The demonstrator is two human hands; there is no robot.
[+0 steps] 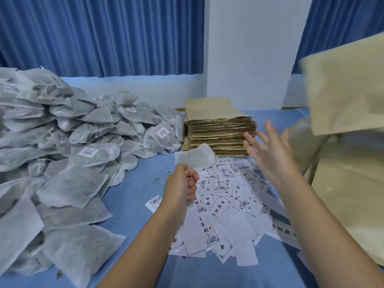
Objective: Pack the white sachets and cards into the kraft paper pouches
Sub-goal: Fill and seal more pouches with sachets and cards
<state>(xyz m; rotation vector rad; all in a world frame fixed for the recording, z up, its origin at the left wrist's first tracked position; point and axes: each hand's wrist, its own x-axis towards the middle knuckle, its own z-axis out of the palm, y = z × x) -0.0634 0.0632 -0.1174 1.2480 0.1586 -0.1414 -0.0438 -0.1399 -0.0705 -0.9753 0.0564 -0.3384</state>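
Now, left hand around sachet, right hand splayed.

Skin only, both sides. left hand: bare, back and knuckles in sharp focus, smooth, thumb side visible. left forearm: bare from wrist to bottom frame edge, slim, smooth. right hand: bare, long slender fingers, tips motion-blurred so nails can't tell. right forearm: bare wrist to frame edge, slim at wrist, broadens toward elbow. Clothing further up the arms is cut off by frame, can't tell
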